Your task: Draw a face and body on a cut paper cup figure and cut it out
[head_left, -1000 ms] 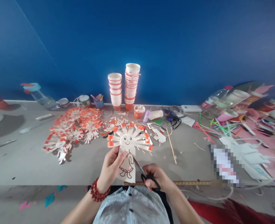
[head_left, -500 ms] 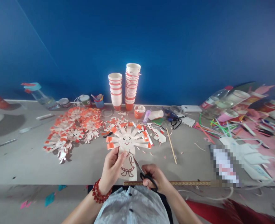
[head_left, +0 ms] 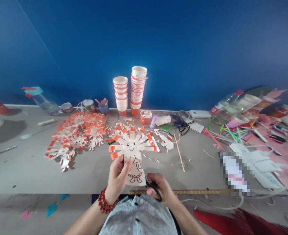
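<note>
My left hand (head_left: 119, 174) pinches a paper-cup doll (head_left: 130, 148) just below its round smiling face. Cut strips with orange tips fan out around that face. Below it hangs a white paper panel (head_left: 136, 173) with a brown-drawn body, skirt and feet. Black-handled scissors (head_left: 154, 190) are in my right hand (head_left: 161, 187), fingers wrapped in the handles. Their blades lie close to the panel's right edge; I cannot tell whether they touch it. Finished-looking paper dolls (head_left: 79, 130) lie heaped to the left of my hands.
Two tall stacks of paper cups (head_left: 138, 91) stand by the blue wall. A wooden stick (head_left: 179, 153), paper scraps (head_left: 165, 140) and a glue gun (head_left: 179, 122) lie right of the doll. Farther right are a power strip (head_left: 256, 163), bottles (head_left: 225, 104) and pipe cleaners (head_left: 232, 133).
The doll has shifted slightly left and its lower panel has swung to the right. The scissors have drawn back from the drawing toward the panel's lower right edge.
</note>
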A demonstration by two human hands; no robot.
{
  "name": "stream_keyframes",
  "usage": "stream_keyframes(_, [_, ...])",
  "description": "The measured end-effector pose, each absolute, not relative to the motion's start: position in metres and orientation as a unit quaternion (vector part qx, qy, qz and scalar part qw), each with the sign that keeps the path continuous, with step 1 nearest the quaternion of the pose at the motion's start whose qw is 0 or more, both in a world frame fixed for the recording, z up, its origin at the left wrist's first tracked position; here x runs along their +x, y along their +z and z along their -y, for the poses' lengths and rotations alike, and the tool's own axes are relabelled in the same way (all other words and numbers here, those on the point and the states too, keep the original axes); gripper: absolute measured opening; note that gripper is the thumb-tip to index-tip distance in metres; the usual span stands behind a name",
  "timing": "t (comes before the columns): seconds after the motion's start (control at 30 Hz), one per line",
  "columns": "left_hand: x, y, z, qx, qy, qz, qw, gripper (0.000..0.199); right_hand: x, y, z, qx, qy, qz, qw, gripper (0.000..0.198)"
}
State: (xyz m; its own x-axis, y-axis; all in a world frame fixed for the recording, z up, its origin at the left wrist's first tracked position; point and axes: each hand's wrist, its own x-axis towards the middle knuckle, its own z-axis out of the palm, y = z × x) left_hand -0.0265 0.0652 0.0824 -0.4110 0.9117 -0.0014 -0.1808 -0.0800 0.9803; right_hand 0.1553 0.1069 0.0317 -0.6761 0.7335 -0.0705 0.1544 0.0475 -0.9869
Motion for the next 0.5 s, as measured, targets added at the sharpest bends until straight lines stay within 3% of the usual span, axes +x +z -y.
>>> stream_keyframes(0.23, [-0.0275,0.0768,-0.0634,0.370,0.635,-0.544,0.405,0.034,0.1532,0.0330,-0.1024,-0.310,0.670,0.636,0.224,0.073])
stream_keyframes(0.5, [-0.0245,0.0749,-0.0612,0.370,0.635,-0.543,0.407,0.033,0.1495,0.0386,-0.1016,-0.307,0.637,0.660,0.255,0.073])
